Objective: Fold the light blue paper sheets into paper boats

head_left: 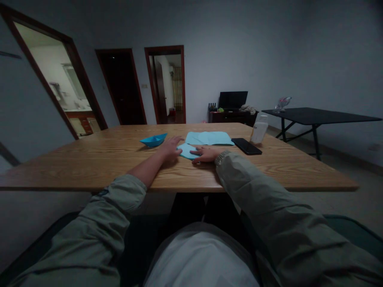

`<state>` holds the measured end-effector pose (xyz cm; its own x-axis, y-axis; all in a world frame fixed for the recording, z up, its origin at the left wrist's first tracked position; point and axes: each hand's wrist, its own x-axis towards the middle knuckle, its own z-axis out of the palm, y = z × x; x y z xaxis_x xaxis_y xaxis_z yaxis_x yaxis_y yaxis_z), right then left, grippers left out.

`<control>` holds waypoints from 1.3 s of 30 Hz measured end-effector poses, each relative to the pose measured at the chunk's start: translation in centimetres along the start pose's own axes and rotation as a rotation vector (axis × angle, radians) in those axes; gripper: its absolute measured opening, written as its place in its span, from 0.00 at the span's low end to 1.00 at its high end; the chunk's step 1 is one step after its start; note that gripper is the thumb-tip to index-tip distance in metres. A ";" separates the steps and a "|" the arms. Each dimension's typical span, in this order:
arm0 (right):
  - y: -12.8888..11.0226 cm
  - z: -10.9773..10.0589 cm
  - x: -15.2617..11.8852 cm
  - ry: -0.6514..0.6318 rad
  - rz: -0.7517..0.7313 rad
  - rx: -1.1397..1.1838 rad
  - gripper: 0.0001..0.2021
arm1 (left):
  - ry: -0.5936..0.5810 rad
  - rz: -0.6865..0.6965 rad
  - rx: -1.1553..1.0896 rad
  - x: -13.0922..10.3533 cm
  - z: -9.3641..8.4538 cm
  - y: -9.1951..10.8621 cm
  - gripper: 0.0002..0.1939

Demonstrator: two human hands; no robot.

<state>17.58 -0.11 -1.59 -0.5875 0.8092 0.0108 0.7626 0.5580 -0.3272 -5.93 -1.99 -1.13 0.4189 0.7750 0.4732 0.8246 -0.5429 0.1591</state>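
Observation:
A small folded piece of light blue paper [186,151] lies on the wooden table between my hands. My left hand [171,149] rests at its left edge, thumb and fingers apart, the fingertips beside or touching the paper. Flat on the paper's right part lies my right hand [207,154], its fingers spread and pressing down. Just behind is a larger creased sheet of light blue paper [209,138]. A blue folded paper boat [153,140] sits upright to the left of my left hand.
On the right of the wooden table [98,169] are a black phone [246,146] and a clear bottle [259,130]. A black folding table [320,115] stands beyond at the right. Against the back wall, a low dark cabinet [231,116] holds a screen [233,99].

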 end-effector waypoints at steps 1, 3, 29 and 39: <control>-0.2 0.1 0.0 -0.014 0.006 0.001 0.42 | -0.028 0.057 0.019 0.0 -0.1 0.7 0.28; -0.6 0.4 0.1 -0.056 -0.002 0.004 0.42 | -0.129 0.150 0.038 -0.1 0.0 2.0 0.27; 0.7 -0.8 -0.5 0.104 -0.043 0.340 0.31 | -0.310 0.226 0.169 -0.4 0.1 2.7 0.28; 1.3 -1.5 0.1 0.596 0.129 0.696 0.25 | -0.050 0.039 0.077 0.1 0.3 1.8 0.18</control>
<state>18.93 0.95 -0.63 -0.1258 0.9261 0.3556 0.3644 0.3766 -0.8517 -4.27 -2.77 -1.05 0.4682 0.7698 0.4339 0.8332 -0.5481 0.0733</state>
